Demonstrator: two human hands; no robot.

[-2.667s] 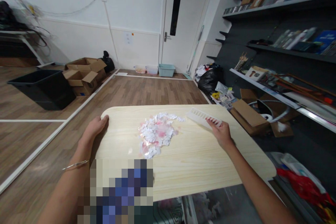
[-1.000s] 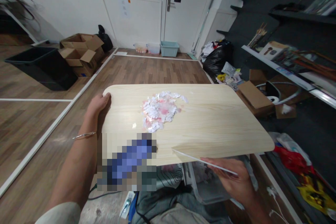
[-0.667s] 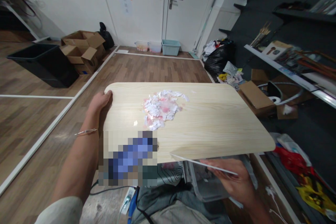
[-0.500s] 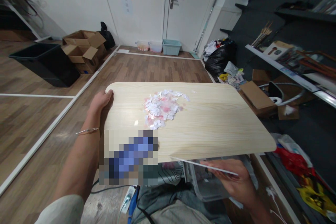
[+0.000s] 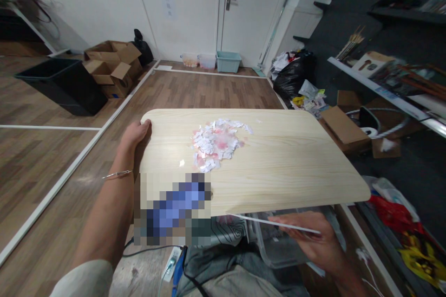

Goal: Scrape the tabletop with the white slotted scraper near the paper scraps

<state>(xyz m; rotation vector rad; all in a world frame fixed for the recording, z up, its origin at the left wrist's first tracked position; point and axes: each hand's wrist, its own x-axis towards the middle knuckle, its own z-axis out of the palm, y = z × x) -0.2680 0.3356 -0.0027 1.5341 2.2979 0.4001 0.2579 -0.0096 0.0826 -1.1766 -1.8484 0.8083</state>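
Note:
In the head view, a pale wood-grain tabletop (image 5: pixel 296 162) with rounded corners lies in front of me. My left hand (image 5: pixel 136 131) is closed round its far left corner, thumb on the edge, the other fingers mostly hidden. A heap of torn white paper scraps (image 5: pixel 218 141) with wet-looking pink patches lies left of the middle, and one loose scrap (image 5: pixel 181 163) is nearer me. Below the near edge, my right hand (image 5: pixel 310 234) is closed on a thin white strip (image 5: pixel 272 222) that points left; whether it is a stick or a sheet seen edge-on, I cannot tell.
A blurred-out bluish object (image 5: pixel 177 206) lies at the near left of the tabletop. Under the near edge is a clear plastic tub (image 5: pixel 275 260). Floor items include a black bin (image 5: pixel 62 86), cardboard boxes (image 5: pixel 116 79) and a black bag (image 5: pixel 292 79). Shelving (image 5: pixel 390 93) runs along the right.
The whole view has shifted very slightly. Both hands keep their holds, and the paper scraps lie as before.

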